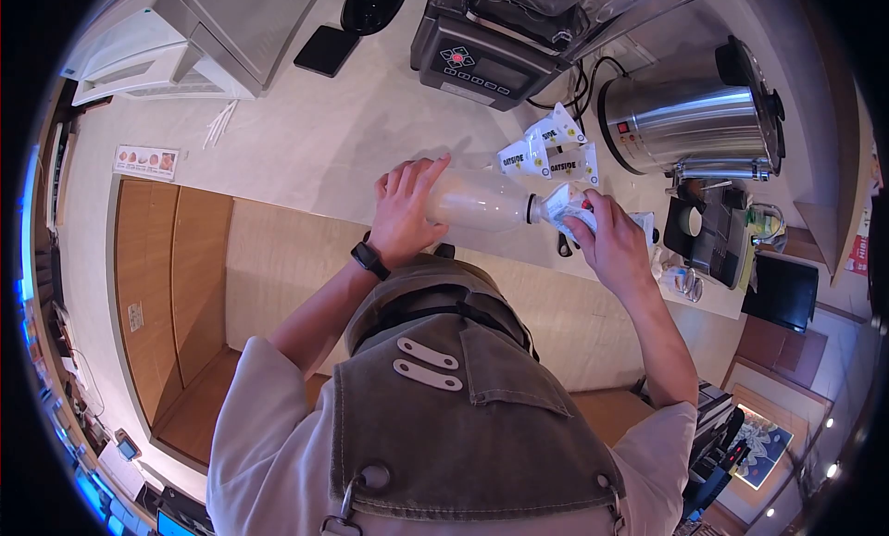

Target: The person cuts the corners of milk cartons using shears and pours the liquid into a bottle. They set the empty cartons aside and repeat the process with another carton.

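A translucent plastic bottle (483, 201) with milky liquid rests on the white counter (306, 138). My left hand (405, 207), with a black watch on the wrist, wraps around the bottle's base. My right hand (607, 238) grips a white carton (565, 203), whose spout is tipped against the bottle's dark neck. Three more white cartons (548, 150), printed OATSIDE, stand just behind the bottle.
A black blender base (482, 59) sits behind the cartons, and a steel water boiler (696, 119) stands to the right. A white machine (181, 36) is at the back left. A black phone (326, 50) lies flat. Wooden cabinet fronts (176, 277) run below the counter.
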Demonstrator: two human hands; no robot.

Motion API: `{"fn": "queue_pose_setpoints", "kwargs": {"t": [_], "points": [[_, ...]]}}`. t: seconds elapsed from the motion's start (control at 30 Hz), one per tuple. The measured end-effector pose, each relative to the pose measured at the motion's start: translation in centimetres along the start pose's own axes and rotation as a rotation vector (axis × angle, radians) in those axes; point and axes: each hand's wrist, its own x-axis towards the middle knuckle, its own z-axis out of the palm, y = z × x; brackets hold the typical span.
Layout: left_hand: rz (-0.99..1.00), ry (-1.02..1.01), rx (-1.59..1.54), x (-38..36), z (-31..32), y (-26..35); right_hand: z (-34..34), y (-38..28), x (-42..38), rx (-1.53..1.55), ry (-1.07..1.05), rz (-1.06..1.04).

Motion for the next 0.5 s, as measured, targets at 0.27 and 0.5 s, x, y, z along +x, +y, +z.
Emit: {"fn": "queue_pose_setpoints", "kwargs": {"t": [0.27,0.5], "points": [[0.000,-0.004,-0.005,-0.02,-0.11,0.04,-0.15,0.00,0.06,0.010,-0.001,-0.005],[0.003,0.000,-0.003,-0.02,-0.04,0.01,-0.18,-0.08,0.04,0.017,-0.017,0.009]]}}
